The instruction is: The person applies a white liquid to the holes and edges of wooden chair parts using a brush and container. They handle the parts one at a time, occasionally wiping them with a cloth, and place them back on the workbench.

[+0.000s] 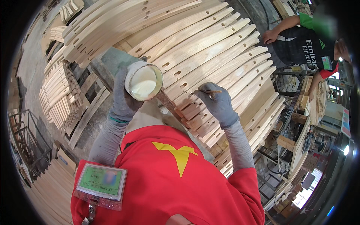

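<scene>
My left hand (123, 93), in a grey glove, is wrapped round a round can (131, 77) with a smeared rim. Thick white liquid (144, 83) shows inside it. My right hand (222, 108), also gloved, pinches a thin brown stick (212, 91); whether it ends in bristles I cannot tell. Beneath that hand lie curved pale wooden slats (210, 56), side by side in a row. Oval slots pierce their near ends and round holes their far ends. The right fingers hover over or touch the slats near the slots; which one I cannot tell.
More curved slats (108, 26) are stacked at the far left. Beyond a wooden pallet (88, 88) stands another pile of pieces (60, 93). At right, a co-worker's hand (270, 36) rests near the slat ends. A metal rack (30, 131) stands at the left edge.
</scene>
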Motion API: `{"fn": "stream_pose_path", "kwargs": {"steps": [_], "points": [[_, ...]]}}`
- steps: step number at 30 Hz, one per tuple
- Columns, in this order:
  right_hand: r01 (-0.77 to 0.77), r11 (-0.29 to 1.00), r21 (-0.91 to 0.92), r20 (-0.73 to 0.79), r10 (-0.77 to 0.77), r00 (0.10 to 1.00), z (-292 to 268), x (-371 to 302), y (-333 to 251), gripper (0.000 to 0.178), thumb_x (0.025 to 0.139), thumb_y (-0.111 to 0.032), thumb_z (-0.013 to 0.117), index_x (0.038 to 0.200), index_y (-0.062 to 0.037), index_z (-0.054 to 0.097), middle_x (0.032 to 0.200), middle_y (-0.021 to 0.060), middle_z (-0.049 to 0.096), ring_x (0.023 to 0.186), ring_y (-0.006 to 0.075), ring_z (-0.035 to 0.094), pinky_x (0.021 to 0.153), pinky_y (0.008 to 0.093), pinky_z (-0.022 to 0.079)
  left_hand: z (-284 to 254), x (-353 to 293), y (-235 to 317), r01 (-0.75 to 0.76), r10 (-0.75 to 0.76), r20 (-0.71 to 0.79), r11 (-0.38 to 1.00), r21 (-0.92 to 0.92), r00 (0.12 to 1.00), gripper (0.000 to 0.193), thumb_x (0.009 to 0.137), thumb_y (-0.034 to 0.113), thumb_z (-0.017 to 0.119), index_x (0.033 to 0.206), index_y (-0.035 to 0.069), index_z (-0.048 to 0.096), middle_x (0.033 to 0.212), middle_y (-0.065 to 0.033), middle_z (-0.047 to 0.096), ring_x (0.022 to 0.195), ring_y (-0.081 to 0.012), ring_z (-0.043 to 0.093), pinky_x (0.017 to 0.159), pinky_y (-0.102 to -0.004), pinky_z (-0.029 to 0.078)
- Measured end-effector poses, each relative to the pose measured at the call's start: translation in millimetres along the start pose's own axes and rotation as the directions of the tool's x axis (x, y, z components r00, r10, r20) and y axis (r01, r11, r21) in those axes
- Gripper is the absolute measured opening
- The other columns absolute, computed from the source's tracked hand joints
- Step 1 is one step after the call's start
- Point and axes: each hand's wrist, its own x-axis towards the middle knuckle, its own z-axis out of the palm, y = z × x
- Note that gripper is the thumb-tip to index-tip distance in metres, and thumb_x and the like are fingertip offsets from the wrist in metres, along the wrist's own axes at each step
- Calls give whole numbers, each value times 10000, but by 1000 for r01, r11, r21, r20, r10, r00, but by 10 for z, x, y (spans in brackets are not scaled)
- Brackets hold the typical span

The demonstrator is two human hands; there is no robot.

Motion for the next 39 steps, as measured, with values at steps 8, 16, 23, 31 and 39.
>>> {"fn": "stream_pose_path", "kwargs": {"steps": [8,16,23,31,39], "points": [[-147,960,239,9,149,989,-64,-55,164,162,787,-176,647,820,-23,608,658,110,597,596,216,591,551,306,440,206,121,-12,-44,38,63,995,88,997,502,874,286,487,1282,22,365,1237,-136,474,1133,-265,487,935,-400,437],[-123,580,805,-101,338,936,-279,-343,423,146,765,13,612,910,18,603,838,81,643,779,111,600,724,233,480,553,275,-139,181,-197,-62,963,-198,978,530,911,395,387,1279,14,365,1219,-151,486,1145,-327,473,911,-480,444],[-9,482,876,-284,531,798,-764,-531,-344,160,760,-2,660,872,49,558,820,135,632,737,178,627,679,268,520,823,270,-159,292,-311,-41,924,-248,949,582,934,474,255,1299,35,366,1235,-117,488,1132,-275,485,953,-481,390],[158,865,477,-500,120,857,-450,-712,-919,107,744,25,657,829,23,592,864,150,634,742,190,629,647,269,493,1117,107,112,34,-32,77,999,-24,996,555,937,381,345,1329,-7,284,1231,-123,465,1142,-230,466,981,-361,362],[462,607,647,-507,-111,855,-182,-905,-1155,219,753,106,598,940,9,539,982,214,611,927,313,614,817,404,497,980,16,228,-149,149,10,988,-50,989,561,937,358,349,1355,5,226,1283,-145,419,1182,-235,432,1015,-355,323]]}}
